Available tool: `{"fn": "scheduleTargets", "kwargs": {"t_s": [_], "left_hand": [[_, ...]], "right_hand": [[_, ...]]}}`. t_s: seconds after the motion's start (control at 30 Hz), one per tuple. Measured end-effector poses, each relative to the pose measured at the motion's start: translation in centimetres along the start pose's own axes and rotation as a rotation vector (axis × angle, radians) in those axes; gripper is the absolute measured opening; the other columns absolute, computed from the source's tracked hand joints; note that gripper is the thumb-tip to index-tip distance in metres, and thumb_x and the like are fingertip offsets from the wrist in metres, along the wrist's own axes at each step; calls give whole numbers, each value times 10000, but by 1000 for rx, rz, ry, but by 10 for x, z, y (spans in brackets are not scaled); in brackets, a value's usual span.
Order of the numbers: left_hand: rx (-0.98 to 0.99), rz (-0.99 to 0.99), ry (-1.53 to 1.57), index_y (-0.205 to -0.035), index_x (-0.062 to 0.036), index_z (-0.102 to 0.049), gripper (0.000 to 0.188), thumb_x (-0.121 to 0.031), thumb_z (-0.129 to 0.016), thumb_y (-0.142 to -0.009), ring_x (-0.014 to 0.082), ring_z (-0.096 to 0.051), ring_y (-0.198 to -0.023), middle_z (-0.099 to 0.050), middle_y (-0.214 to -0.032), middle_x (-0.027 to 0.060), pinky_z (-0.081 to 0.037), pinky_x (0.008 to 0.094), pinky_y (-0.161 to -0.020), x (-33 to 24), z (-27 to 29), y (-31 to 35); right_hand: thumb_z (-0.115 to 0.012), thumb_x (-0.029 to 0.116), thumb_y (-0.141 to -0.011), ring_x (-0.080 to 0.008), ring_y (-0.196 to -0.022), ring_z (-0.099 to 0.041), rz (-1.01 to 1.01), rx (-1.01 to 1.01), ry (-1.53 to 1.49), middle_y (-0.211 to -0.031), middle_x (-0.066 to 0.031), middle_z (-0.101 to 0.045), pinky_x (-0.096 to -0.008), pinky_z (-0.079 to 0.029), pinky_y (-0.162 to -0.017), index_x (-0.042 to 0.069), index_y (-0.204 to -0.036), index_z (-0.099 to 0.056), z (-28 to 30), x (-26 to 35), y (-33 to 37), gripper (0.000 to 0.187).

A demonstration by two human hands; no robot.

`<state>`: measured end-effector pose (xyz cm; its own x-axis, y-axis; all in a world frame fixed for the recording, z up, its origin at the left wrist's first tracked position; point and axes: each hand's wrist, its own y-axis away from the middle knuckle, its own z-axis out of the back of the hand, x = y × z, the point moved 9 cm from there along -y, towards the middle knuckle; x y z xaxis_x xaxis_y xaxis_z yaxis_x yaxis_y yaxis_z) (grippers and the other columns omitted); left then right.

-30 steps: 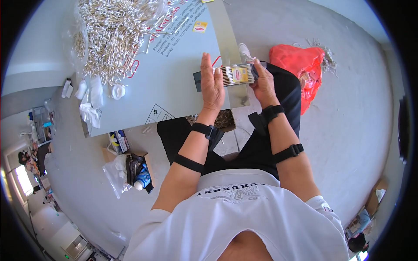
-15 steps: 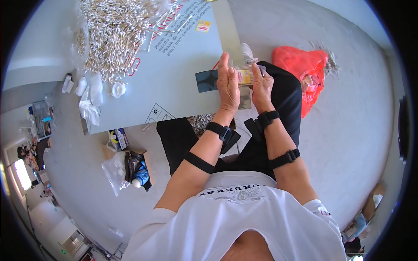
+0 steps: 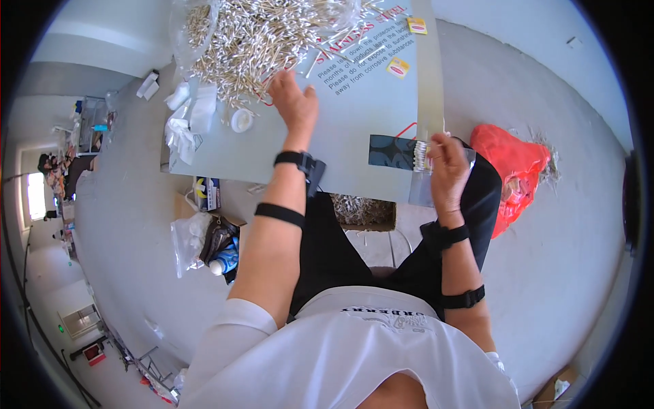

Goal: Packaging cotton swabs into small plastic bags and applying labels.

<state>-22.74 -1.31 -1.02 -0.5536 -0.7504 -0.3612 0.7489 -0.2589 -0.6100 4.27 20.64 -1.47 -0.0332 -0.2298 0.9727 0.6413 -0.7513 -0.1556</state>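
Observation:
A large heap of loose cotton swabs [image 3: 255,48] lies at the far left of the table, partly in clear plastic. My left hand [image 3: 296,105] reaches to the heap's near edge, thumb and fingers apart, with nothing visible in it. At the table's right edge, my right hand [image 3: 449,174] is closed around a small clear pack of cotton swabs [image 3: 421,157], whose white tips show in a row on its left side. My fingers hide most of the pack. Just left of it lies a dark, shiny flat piece [image 3: 390,150].
Two small yellow cards [image 3: 398,67] lie on the printed table sheet [image 3: 340,157]. A round white tub [image 3: 242,120] and white tissues [image 3: 203,109] sit near the heap. Under the table is a box of swabs [image 3: 364,211]; a red bag [image 3: 511,167] is on the floor at right.
My left hand has left the pack and moved left to the swab heap. My right hand keeps hold of the pack. The whole view has shifted, with the table now further right.

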Motion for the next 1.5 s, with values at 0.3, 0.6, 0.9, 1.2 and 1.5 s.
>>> {"fn": "scheduleTargets", "kwargs": {"t_s": [0.3,0.6,0.9,1.2,1.5], "left_hand": [[327,276,-230,-1202,-122,-572,455,-195,-681,-766,351,-454,-1174,-536,-1176,137,-377,527,-941,23,-34,-25],[232,24,378,-1212,-27,-532,481,69,-585,-744,360,-435,-1230,-531,-1265,154,-314,457,-1064,-45,-10,31],[218,156,179,-1212,-66,-561,503,-61,-681,-723,342,-427,-1206,-551,-1224,135,-327,471,-1028,-2,18,45],[230,82,76,-953,-118,-629,218,-88,-698,-748,289,-528,-941,-583,-957,47,-420,433,-818,-8,7,49],[9,110,244,-929,-90,-605,250,-44,-682,-696,311,-514,-933,-554,-947,76,-422,451,-791,-11,26,46]], "right_hand": [[-645,26,-823,-300,-730,-629,95,246,157,-864,-117,-631,-342,-493,-630,19,-919,-636,-75,11,24,97],[-650,36,-803,-300,-710,-626,87,266,191,-868,-140,-628,-366,-499,-649,8,-939,-636,-97,0,-7,140],[-754,232,-750,-309,-926,-599,225,195,421,-1028,-171,-592,-384,-504,-798,-18,-1066,-601,-146,19,-47,432],[-602,127,-796,-330,-874,-615,176,302,723,-902,-123,-599,-438,-516,-729,79,-856,-614,-170,-2,-60,78],[-611,121,-812,-331,-791,-618,234,298,683,-835,-114,-579,-437,-510,-668,74,-805,-597,-134,2,-25,49]]}}
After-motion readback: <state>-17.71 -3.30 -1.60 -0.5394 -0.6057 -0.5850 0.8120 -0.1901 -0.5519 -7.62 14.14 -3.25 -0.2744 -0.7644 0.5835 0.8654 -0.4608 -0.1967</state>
